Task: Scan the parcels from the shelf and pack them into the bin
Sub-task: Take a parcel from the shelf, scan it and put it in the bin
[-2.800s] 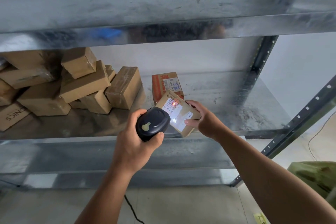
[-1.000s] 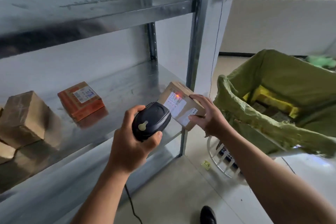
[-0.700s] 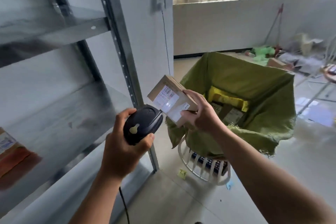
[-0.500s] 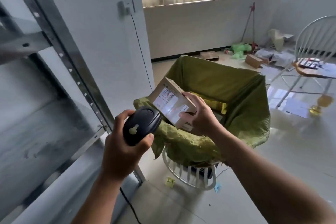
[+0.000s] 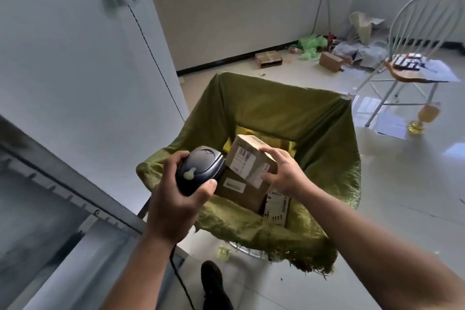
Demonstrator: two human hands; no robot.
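My right hand (image 5: 285, 171) grips a small cardboard parcel (image 5: 247, 157) with white barcode labels, held over the mouth of the bin (image 5: 276, 111), which is lined with a green sack. Inside the bin lie other parcels: a larger brown box (image 5: 237, 190) right under the held one and a labelled box (image 5: 276, 207) at the near side. My left hand (image 5: 176, 199) grips the black barcode scanner (image 5: 198, 170) just left of the parcel, over the bin's left rim.
The metal shelf (image 5: 50, 209) fills the lower left, with a white wall and cable behind it. A white chair (image 5: 415, 40) stands at the far right. Loose boxes and litter lie along the far wall. A dark shoe (image 5: 214, 284) shows on the floor below.
My view has swung from the shelf to the bin. My right hand has carried the parcel away from the scanner and lowered it into the bin's opening; the scan light no longer shows on the label.
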